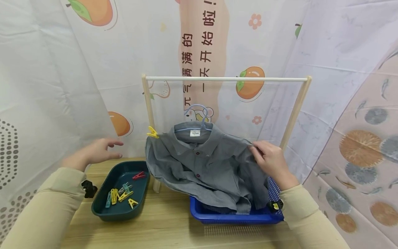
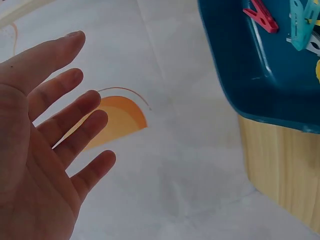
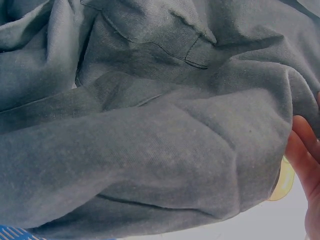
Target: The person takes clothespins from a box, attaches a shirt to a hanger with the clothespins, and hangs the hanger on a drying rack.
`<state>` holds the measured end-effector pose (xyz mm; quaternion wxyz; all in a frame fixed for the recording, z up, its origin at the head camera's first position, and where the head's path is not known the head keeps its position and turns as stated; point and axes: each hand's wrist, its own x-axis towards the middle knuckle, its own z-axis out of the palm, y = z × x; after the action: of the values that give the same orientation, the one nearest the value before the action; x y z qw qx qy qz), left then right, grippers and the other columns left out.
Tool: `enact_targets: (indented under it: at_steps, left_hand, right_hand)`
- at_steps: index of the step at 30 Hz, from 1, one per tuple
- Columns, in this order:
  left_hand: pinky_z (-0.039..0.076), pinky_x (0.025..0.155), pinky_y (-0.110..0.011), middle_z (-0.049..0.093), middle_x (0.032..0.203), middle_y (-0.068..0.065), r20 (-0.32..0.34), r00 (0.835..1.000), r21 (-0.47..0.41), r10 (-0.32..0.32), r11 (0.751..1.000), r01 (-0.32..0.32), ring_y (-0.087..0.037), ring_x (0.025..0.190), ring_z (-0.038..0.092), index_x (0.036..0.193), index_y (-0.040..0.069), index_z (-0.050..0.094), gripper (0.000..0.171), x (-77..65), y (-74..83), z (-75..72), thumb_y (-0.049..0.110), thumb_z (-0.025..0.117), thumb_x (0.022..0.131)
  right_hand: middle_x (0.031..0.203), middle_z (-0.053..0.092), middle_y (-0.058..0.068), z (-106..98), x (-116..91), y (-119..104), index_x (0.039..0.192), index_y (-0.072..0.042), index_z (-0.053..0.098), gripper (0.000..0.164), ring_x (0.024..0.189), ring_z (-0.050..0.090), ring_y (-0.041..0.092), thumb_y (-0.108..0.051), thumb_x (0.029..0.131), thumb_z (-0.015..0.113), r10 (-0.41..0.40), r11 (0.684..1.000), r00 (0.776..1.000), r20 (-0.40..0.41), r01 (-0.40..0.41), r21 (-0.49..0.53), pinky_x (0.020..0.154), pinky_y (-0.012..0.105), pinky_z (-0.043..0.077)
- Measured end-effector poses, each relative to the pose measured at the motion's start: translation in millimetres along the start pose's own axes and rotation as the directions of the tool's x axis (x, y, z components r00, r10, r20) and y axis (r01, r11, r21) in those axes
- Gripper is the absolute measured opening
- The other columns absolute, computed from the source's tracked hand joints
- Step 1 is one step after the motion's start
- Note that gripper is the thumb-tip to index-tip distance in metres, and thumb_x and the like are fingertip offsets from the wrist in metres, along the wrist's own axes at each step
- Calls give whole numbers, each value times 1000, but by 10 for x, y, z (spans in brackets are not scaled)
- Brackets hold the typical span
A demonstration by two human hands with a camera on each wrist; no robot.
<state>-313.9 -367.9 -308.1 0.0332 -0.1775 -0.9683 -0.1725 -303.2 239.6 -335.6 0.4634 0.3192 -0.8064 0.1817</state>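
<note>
A grey button-up shirt [image 1: 202,155] is on a blue hanger [image 1: 205,119], whose hook stands free below the rack's bar. On the shirt's left shoulder in the head view sits a yellow clothespin [image 1: 152,132]. My right hand [image 1: 272,160] pinches the opposite shoulder between thumb and fingers; in the right wrist view the grey cloth [image 3: 175,135] hides much of that hand. Holding nothing, my left hand [image 1: 101,151] hovers above and behind the dark green tray [image 1: 119,217], its fingers spread apart in the left wrist view. Several clothespins [image 1: 114,196] lie in the tray.
A drying rack with a white bar [image 1: 224,79] and wooden posts [image 1: 295,112] stands behind the shirt. Under the shirt's lower part is a blue basket [image 1: 236,218] holding dark cloth. Everything stands on a wooden table [image 1: 161,224], with patterned curtains [image 1: 124,52] around it.
</note>
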Motion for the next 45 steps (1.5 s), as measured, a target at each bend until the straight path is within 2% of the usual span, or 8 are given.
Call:
enact_targets:
  at_steps: [7,13,19,25,32,36,41,45]
  left_hand:
    - [50,90,-61,61,131,-28,6,1000,-10,-1,1000,1,-49,116,56,131,-5,64,56,22,-94,102,32,77,92]
    - [50,89,-60,61,131,-26,16,1000,-19,-7,1000,7,-48,116,56,132,-4,64,55,31,-108,196,31,77,91]
    - [49,91,-62,58,133,-30,70,997,-47,-25,999,29,-52,116,54,134,-7,60,61,34,-129,254,31,79,90]
    - [49,93,-63,51,138,-37,125,989,-62,-81,994,90,-55,119,52,142,-12,48,76,54,-212,349,32,80,88]
    - [50,92,-62,53,136,-36,156,984,-81,-87,992,100,-55,117,53,136,-12,54,71,54,-268,482,27,83,85]
    - [50,92,-61,55,134,-35,199,975,-79,-94,991,112,-55,117,54,134,-13,55,70,66,-307,574,26,84,84]
    - [52,91,-59,61,127,-33,245,964,-103,-102,986,130,-48,112,61,129,-13,60,64,82,-346,647,26,84,84]
    - [51,92,-58,64,123,-29,294,947,-123,-130,977,173,-43,110,63,126,-12,61,60,72,-333,674,25,84,84]
  right_hand:
    - [86,72,11,11,-10,9,96,-4,75,9,72,66,23,-2,87,75,-1,1000,1000,-8,1,3,60,44,54]
    - [86,71,10,22,-13,14,96,-4,75,9,71,65,22,-3,87,76,-1,1000,1000,-9,1,0,59,43,53]
    - [84,71,9,26,-12,26,96,-5,75,9,69,63,20,-2,87,76,-2,1000,1000,-7,2,-1,58,42,53]
    - [84,70,9,30,-21,34,97,-4,74,9,68,62,20,-3,88,75,-2,1000,1000,1,2,-3,58,42,52]
    - [82,69,8,35,-25,33,96,-4,74,9,66,60,19,-3,88,75,-4,1000,1000,-4,4,-5,57,41,51]
    - [81,68,7,31,-25,24,96,-5,74,8,65,59,18,-4,88,74,0,1000,1000,-6,0,-1,56,41,50]
    - [79,67,6,28,-23,23,96,-4,74,7,63,56,16,-4,88,73,-2,1000,1000,-12,2,9,54,40,48]
    - [80,68,7,24,-23,33,97,-4,74,9,63,56,16,-3,88,74,-2,1000,1000,-14,2,10,54,40,49]
